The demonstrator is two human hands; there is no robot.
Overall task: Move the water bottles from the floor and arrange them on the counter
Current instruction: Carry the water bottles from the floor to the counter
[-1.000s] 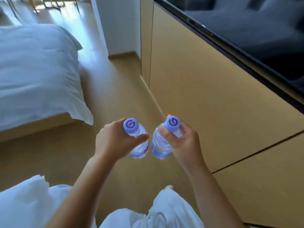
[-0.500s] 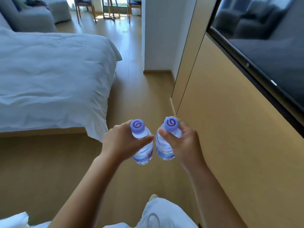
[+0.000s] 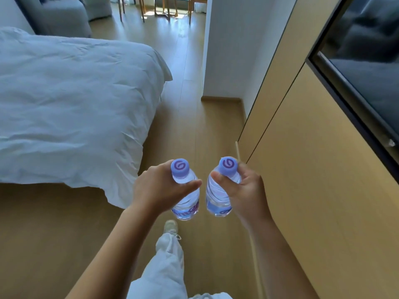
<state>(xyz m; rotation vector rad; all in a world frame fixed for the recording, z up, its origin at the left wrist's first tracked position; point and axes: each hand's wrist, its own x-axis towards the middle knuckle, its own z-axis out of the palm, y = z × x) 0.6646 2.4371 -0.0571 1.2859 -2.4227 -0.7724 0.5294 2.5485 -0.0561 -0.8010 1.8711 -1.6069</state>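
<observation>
Gleaming wood floor (image 3: 179,117) — white bed (image 3: 71,104) alongside

**Materials and Surface Finish**

Both water bottles (image 3: 187,203) (image 3: 218,199) were clear, ribbed plastic with a glossy sheen; each cap (image 3: 180,168) (image 3: 228,166) was matt lilac plastic. The floor (image 3: 187,117) was smooth, light wood with a soft sheen. The wall panel (image 3: 313,169) was smooth, matt, wood-toned board. The bed cover (image 3: 71,104) was white, creased cloth. The screen (image 3: 371,61) was glossy black. The trouser leg (image 3: 166,272) was white, wrinkled cloth.
</observation>
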